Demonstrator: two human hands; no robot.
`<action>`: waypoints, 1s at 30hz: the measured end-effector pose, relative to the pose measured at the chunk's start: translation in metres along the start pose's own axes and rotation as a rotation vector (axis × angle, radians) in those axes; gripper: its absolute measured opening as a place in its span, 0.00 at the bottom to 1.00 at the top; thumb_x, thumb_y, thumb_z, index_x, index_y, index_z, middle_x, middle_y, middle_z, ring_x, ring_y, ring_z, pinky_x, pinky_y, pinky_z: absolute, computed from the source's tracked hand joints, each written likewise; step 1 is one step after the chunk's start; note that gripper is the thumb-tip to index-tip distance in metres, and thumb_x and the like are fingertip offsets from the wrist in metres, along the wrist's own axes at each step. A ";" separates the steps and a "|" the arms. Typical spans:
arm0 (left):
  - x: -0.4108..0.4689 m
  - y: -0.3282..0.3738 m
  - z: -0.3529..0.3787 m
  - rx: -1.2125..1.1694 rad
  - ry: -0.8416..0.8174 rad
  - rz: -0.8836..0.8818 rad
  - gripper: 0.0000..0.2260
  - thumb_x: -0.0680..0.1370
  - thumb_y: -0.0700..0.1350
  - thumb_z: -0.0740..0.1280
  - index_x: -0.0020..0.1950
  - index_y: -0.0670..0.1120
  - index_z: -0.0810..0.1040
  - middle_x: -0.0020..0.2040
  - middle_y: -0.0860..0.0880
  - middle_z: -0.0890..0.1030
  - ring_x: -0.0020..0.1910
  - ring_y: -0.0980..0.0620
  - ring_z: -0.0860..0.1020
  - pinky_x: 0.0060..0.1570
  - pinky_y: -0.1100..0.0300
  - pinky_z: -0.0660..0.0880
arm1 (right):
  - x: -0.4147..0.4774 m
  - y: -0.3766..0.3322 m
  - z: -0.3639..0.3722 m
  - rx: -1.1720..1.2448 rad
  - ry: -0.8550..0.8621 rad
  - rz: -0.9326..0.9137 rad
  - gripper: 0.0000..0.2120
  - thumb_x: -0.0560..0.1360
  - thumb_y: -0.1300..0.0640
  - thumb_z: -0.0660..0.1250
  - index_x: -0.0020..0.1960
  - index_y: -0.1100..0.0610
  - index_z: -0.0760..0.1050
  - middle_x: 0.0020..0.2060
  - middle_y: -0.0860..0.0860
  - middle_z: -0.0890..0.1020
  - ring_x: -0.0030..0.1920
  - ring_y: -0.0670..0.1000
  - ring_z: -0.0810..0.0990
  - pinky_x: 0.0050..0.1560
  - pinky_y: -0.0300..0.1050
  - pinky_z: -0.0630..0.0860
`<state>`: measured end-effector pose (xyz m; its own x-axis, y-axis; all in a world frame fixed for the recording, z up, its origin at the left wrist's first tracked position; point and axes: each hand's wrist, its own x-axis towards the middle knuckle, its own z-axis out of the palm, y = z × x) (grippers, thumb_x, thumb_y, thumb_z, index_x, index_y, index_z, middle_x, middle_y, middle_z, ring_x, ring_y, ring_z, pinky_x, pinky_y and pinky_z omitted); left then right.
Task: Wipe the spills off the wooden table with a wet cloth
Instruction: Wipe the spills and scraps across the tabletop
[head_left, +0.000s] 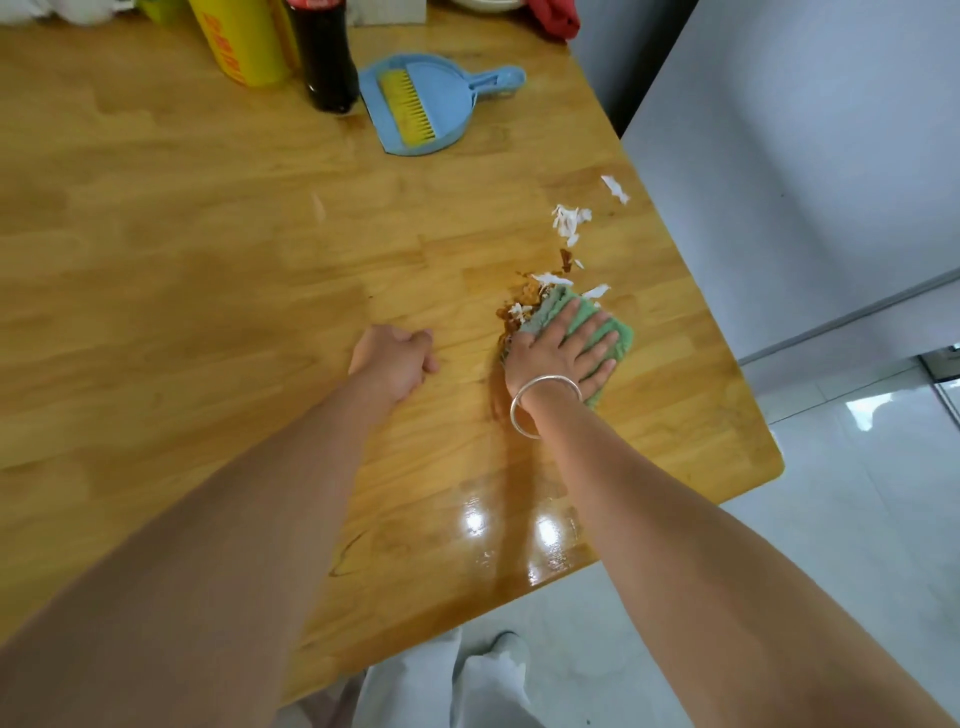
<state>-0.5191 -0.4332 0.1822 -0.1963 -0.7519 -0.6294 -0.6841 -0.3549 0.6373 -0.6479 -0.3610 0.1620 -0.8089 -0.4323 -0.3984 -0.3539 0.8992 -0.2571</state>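
Pressing green cloth (556, 306) flat under the right hand (550, 358), left hand (395, 358) fisted empty on counter (208, 234); a hard sweep could shove the brown spill (519, 306) off the edge.

We see a honey-yellow wooden table (208, 260) patterned in short jointed blocks. At three o'clock, a green cloth (613, 332) with a grey patch meets a brown spill (519, 312) and white scraps (569, 221). At twelve o'clock, a pale blue dustpan (452, 88) holds a yellow-bristled brush (408, 106), beside a dark bottle (324, 62) and a yellow container (244, 41) with red lettering.
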 end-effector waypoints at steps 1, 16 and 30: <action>-0.001 0.000 0.000 -0.002 -0.002 0.001 0.21 0.81 0.52 0.61 0.31 0.45 0.77 0.22 0.50 0.71 0.19 0.52 0.66 0.25 0.63 0.64 | -0.001 0.003 -0.001 -0.002 0.002 -0.012 0.32 0.80 0.48 0.46 0.76 0.52 0.31 0.75 0.54 0.32 0.75 0.57 0.31 0.74 0.55 0.32; -0.002 -0.002 0.002 -0.052 -0.020 -0.018 0.20 0.81 0.52 0.61 0.34 0.42 0.78 0.24 0.48 0.71 0.21 0.50 0.65 0.24 0.63 0.63 | -0.020 0.070 -0.010 -0.036 0.028 0.078 0.32 0.81 0.47 0.44 0.76 0.53 0.30 0.76 0.52 0.33 0.76 0.53 0.33 0.75 0.51 0.34; 0.029 0.051 0.022 -0.289 0.149 -0.091 0.18 0.79 0.47 0.62 0.31 0.43 0.77 0.22 0.49 0.72 0.22 0.50 0.67 0.24 0.64 0.65 | 0.095 0.070 -0.063 -0.144 -0.002 -0.036 0.30 0.82 0.49 0.44 0.77 0.55 0.34 0.77 0.54 0.36 0.77 0.56 0.36 0.75 0.51 0.35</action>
<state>-0.5752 -0.4608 0.1860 -0.0245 -0.7754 -0.6310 -0.4624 -0.5508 0.6948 -0.7792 -0.3346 0.1610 -0.7933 -0.4649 -0.3930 -0.4468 0.8832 -0.1427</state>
